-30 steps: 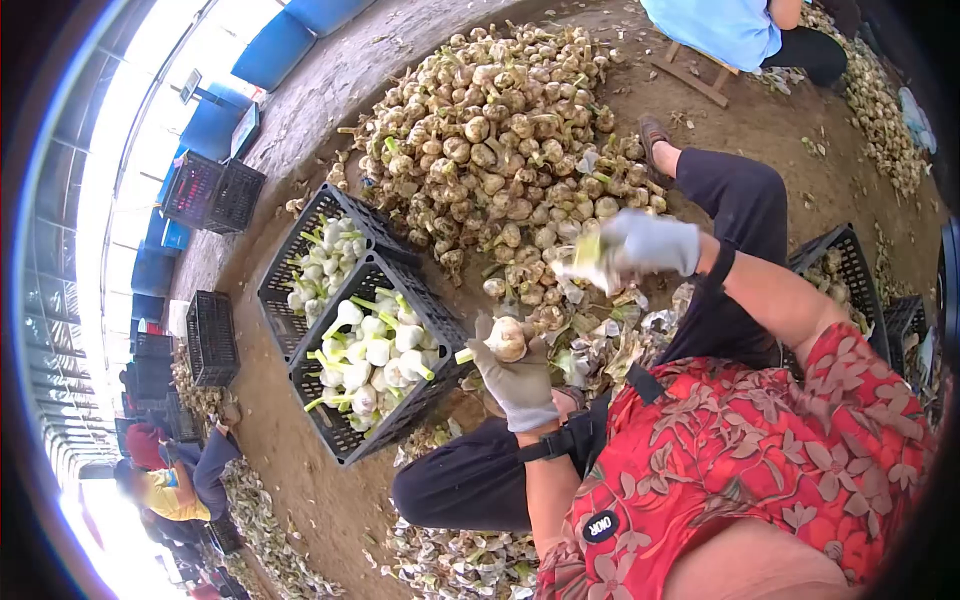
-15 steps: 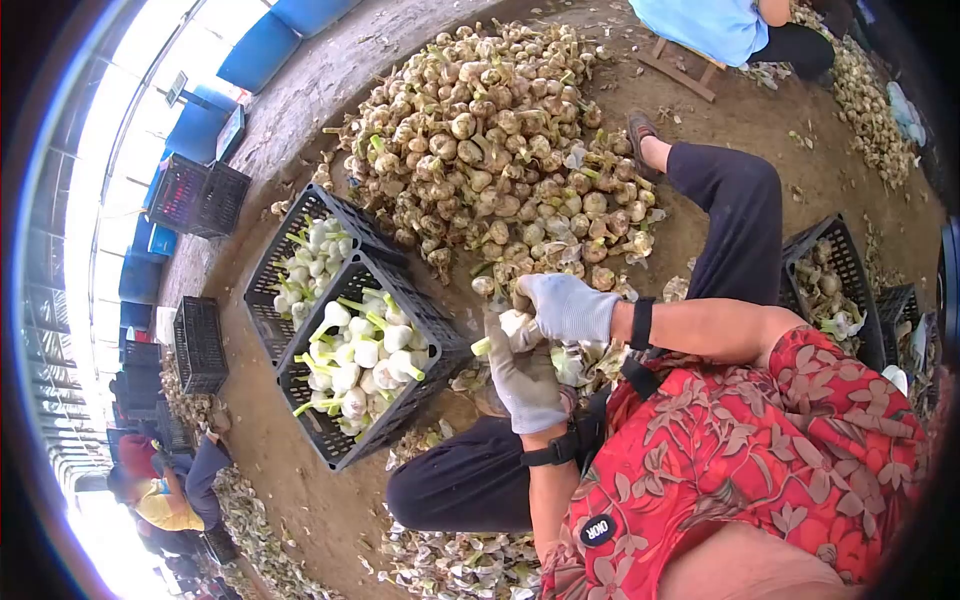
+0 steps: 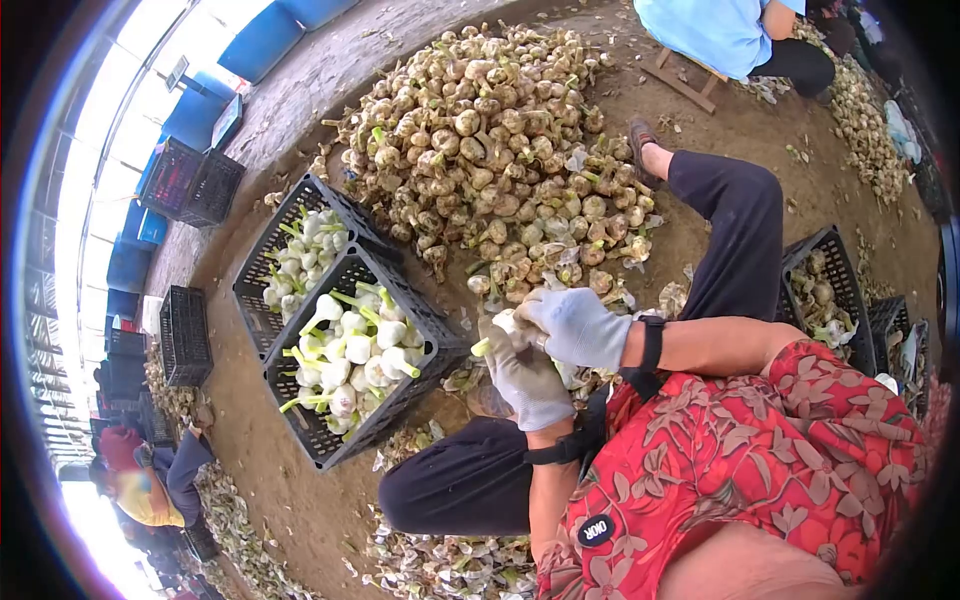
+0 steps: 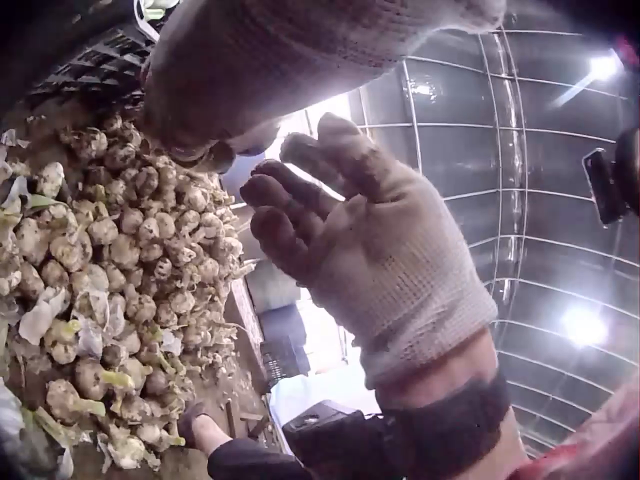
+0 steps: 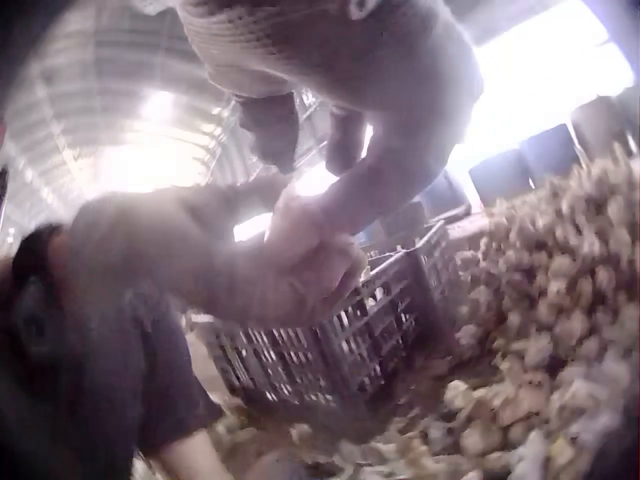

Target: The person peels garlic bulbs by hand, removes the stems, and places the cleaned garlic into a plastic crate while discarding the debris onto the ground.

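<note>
Both hands wear light knit gloves and meet in front of the body. In the head view my left hand (image 3: 532, 388) holds a white garlic bulb (image 3: 508, 325), its cut green stem end (image 3: 481, 347) poking out toward the crates. My right hand (image 3: 580, 325) pinches at the bulb from the other side, fingertips bent onto its skin. The left wrist view shows the right hand (image 4: 390, 260) with curled fingers beside the near left hand (image 4: 270, 70). Gloved fingers hide much of the bulb.
Two black crates, the nearer (image 3: 400, 410) with clean white garlic, stand left of the hands. A large heap of unpeeled garlic (image 3: 490, 150) lies ahead. Loose skins (image 3: 450, 560) litter the ground. Another crate (image 3: 850, 290) stands at right; a person in blue (image 3: 700, 35) sits beyond.
The right hand has come from over the heap's edge, where it held loose skin, back to the garlic bulb in the left hand. The left hand stays near the crate, still holding the bulb.
</note>
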`<move>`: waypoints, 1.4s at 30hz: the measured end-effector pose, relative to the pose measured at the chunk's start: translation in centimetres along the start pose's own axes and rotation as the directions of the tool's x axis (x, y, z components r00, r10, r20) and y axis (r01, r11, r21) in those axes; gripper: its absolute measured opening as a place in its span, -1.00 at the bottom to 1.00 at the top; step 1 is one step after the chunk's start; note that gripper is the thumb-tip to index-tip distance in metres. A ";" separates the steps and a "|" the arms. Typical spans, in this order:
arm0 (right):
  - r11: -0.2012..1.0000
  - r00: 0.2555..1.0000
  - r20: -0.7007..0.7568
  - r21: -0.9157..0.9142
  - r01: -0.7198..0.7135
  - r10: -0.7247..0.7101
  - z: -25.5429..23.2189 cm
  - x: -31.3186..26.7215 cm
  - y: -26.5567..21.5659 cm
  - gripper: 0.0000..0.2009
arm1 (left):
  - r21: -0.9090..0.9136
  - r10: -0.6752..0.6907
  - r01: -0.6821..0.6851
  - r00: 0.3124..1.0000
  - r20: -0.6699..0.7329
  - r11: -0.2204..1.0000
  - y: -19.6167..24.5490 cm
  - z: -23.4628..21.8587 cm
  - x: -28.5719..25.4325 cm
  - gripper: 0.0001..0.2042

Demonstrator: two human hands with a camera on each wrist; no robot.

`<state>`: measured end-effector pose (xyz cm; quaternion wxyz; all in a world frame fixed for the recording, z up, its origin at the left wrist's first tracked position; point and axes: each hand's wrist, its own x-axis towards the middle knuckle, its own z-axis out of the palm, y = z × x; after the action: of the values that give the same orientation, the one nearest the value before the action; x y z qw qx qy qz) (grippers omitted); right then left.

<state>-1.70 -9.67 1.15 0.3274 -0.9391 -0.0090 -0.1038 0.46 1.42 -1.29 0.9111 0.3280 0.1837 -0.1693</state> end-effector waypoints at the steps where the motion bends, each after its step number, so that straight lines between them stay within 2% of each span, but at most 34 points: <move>1: 0.999 1.000 0.006 -0.042 0.001 0.000 0.6 0.0 0.2 -0.78 | 0.000 0.002 -0.002 1.000 -0.010 1.000 -0.1 0.0 -0.1 -0.74; 6: 0.983 0.997 0.001 -0.171 0.073 -0.074 2.8 0.2 1.3 -0.89 | -0.008 0.026 -0.026 0.997 -0.067 1.000 -0.9 -0.8 0.2 -0.70; 8: 0.992 0.993 -0.025 -0.040 -0.120 0.119 2.1 1.2 1.9 -0.86 | -0.022 0.048 -0.049 0.997 -0.055 0.999 -0.9 -0.9 0.0 -0.66; 10: 0.936 0.936 -0.066 0.095 -0.340 0.346 2.3 2.7 4.7 -0.84 | -0.051 0.071 -0.071 0.997 -0.003 0.996 -0.2 0.7 -1.3 -0.61; 12: 0.919 0.918 -0.043 0.013 -0.393 0.393 1.8 3.0 7.6 -0.81 | 0.010 0.108 -0.108 0.994 0.035 0.994 -0.1 -0.2 -0.8 -0.61; 13: 0.922 0.920 -0.048 0.027 -0.387 0.388 1.2 2.4 7.3 -0.83 | 0.044 0.147 -0.148 0.989 0.028 0.988 -0.2 -0.3 -0.6 -0.62; 16: 0.987 0.978 -0.167 0.125 -0.102 0.123 0.4 0.3 3.9 -0.83 | 0.064 0.199 -0.196 0.979 -0.037 0.978 -0.2 -0.4 -0.6 -0.65; 17: 0.989 0.989 -0.117 0.127 -0.071 0.086 0.0 0.0 2.5 -0.81 | 0.061 0.198 -0.195 0.978 -0.057 0.979 -0.3 0.0 -0.6 -0.66; 20: 0.999 0.996 -0.085 0.034 -0.012 0.015 0.8 -0.4 0.2 -0.84 | 0.108 0.180 -0.172 0.981 -0.068 0.979 -1.0 -0.2 -0.4 -0.66; 21: 1.000 0.991 -0.132 -0.008 -0.017 0.015 1.8 -0.5 0.2 -0.85 | 0.130 0.184 -0.173 0.980 -0.078 0.976 -0.9 0.5 -0.9 -0.66; 24: 0.998 0.995 -0.083 -0.041 0.056 -0.060 2.8 -0.4 0.8 -0.87 | 0.155 0.183 -0.166 0.978 -0.100 0.974 -1.0 0.6 -1.1 -0.67; 26: 0.997 0.997 -0.079 -0.073 0.018 -0.023 2.7 0.0 0.7 -0.87 | 0.172 0.185 -0.160 0.973 -0.139 0.972 -0.7 1.6 -1.5 -0.69; 28: 0.995 0.995 -0.099 -0.092 -0.036 0.027 3.2 0.4 1.2 -0.87 | 0.155 0.174 -0.159 0.981 -0.090 0.975 -0.9 0.6 -0.9 -0.68; 29: 0.996 0.987 -0.141 -0.023 -0.084 0.080 3.6 0.8 2.3 -0.86 | 0.146 0.170 -0.159 0.983 -0.064 0.976 -1.1 -0.1 -0.6 -0.67; 30: 0.990 0.974 -0.181 0.046 -0.130 0.136 3.4 1.3 3.5 -0.84 | 0.132 0.152 -0.149 0.988 -0.006 0.980 -1.3 -0.5 -0.6 -0.66; 31: 0.961 0.957 -0.090 0.009 -0.276 0.276 2.4 1.9 4.2 -0.81 | 0.120 0.132 -0.138 0.990 0.054 0.983 -1.4 -0.8 -0.6 -0.65; 32: 0.952 0.946 -0.124 -0.028 -0.304 0.298 2.8 2.0 5.6 -0.79 | 0.108 0.114 -0.127 0.987 0.117 0.986 -1.6 -1.1 -0.3 -0.64; 34: 0.951 0.947 -0.134 -0.061 -0.303 0.293 2.4 2.1 6.2 -0.77 | -0.058 0.010 0.001 0.984 0.180 0.998 -1.7 -1.2 0.2 -0.58; 35: 0.946 0.943 -0.083 0.069 -0.318 0.323 2.0 1.8 6.4 -0.78 | -0.118 -0.027 0.049 0.982 0.187 0.992 -1.6 -1.3 0.6 -0.56; 36: 0.923 0.940 -0.026 0.198 -0.330 0.342 0.6 1.7 5.7 -0.78 | -0.179 -0.058 0.093 0.979 0.193 0.979 -1.3 -1.2 0.8 -0.53; 37: 0.883 0.937 0.039 0.322 -0.340 0.347 -0.6 1.7 4.8 -0.79 | -0.156 -0.125 0.170 0.956 0.265 0.973 -0.9 -1.1 1.1 -0.52; 38: 0.769 0.916 0.164 0.501 -0.396 0.365 -1.5 1.5 3.7 -0.81 | -0.155 -0.159 0.207 0.949 0.273 0.966 -0.9 -1.8 1.5 -0.52; 40: 0.419 0.857 0.406 0.751 -0.511 0.317 -2.5 0.8 1.8 -0.86 | -0.142 -0.232 0.281 0.929 0.289 0.949 -1.4 -4.9 3.2 -0.53; 41: 0.397 0.865 0.429 0.769 -0.501 0.261 -2.5 0.5 1.6 -0.86 | -0.224 -0.283 0.436 0.821 0.496 0.871 -1.8 -6.1 4.3 -0.57; 42: 0.344 0.876 0.412 0.808 -0.479 0.251 -2.2 0.4 1.8 -0.85 | -0.231 -0.287 0.373 0.898 0.334 0.899 -1.5 -5.1 3.8 -0.58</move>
<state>-1.58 -12.48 1.83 0.7831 -0.6040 0.1135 0.0954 2.05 2.95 -7.43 0.9234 0.1264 0.1235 -0.3407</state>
